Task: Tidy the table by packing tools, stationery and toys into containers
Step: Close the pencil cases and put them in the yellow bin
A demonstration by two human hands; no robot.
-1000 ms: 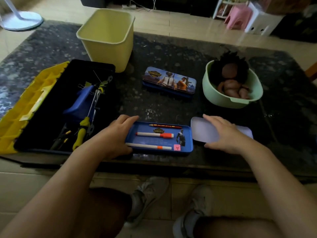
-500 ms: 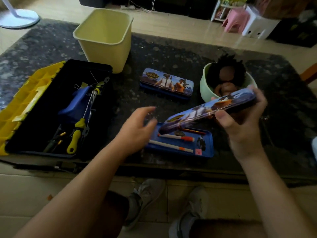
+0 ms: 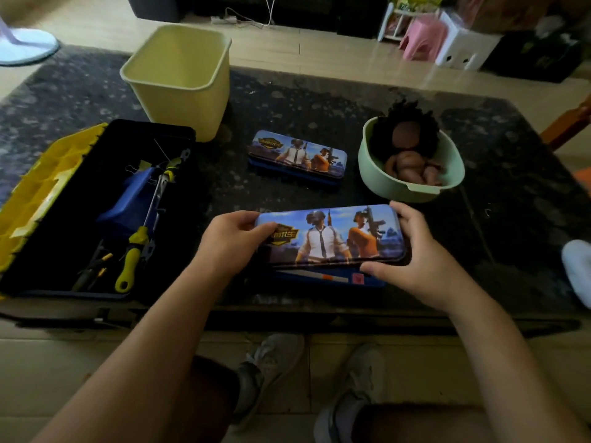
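- Fingers (image 3: 244, 216) of the left hand (image 3: 233, 241) are curled round the left end of the printed tin pencil-case lid (image 3: 332, 238), thumb on top, so that hand's got a proper grip on it.
- The right hand (image 3: 415, 260) is clamped on the other end: fingers wrapped over the far corner, thumb tucked along the near edge.
- The lid is picture-side up, right over the blue pencil-case tray (image 3: 307, 278) at the near edge of the dark speckled stone desk (image 3: 287, 100). Only a thin strip of tray shows below it, and I can't tell if the two are touching at the back.
- In that strip there's a white pen with an orange band (image 3: 323, 276).
- Further back, mid-desk, a second closed pencil case with the same print (image 3: 297, 158) lies flat.
- Just right of that is a pale green plastic bowl (image 3: 412, 190) with a dark-haired doll (image 3: 406, 148) lying in it.
- On the left, an open black toolbox (image 3: 64, 219) with its yellow cover (image 3: 41, 183) flipped outward. Inside are a yellow-handled screwdriver (image 3: 134, 257), a blue boxy thing (image 3: 134, 196) and small tools too dark to make out.
- Behind it, a pale yellow plastic bin (image 3: 182, 78) stands upright.
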